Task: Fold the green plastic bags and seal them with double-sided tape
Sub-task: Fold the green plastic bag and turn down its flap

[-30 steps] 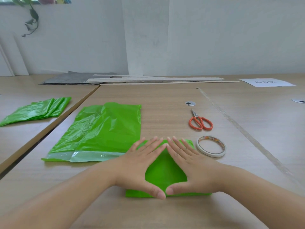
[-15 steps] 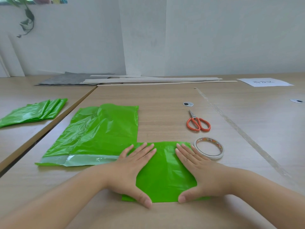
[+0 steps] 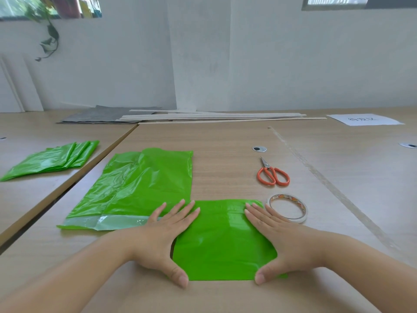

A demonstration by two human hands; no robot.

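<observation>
A folded green plastic bag [image 3: 222,240] lies flat on the wooden table in front of me. My left hand [image 3: 165,233] presses palm-down on its left edge, fingers spread. My right hand [image 3: 279,240] presses flat on its right edge the same way. Neither hand grips anything. A stack of unfolded green bags [image 3: 140,188] with a pale adhesive strip along the near edge lies just to the left, under my left fingertips. A roll of double-sided tape [image 3: 287,207] sits beside my right hand. Finished folded bags [image 3: 52,160] rest on the left table.
Orange-handled scissors [image 3: 272,173] lie beyond the tape roll. Long wooden strips [image 3: 216,117] and a grey sheet [image 3: 97,115] lie along the far edge. A white paper label [image 3: 363,119] is at the far right. A gap [image 3: 67,190] separates the two tables.
Both hands have slid apart from the middle of the folded bag to its left and right edges, smoothing it flat. The view has tilted slightly.
</observation>
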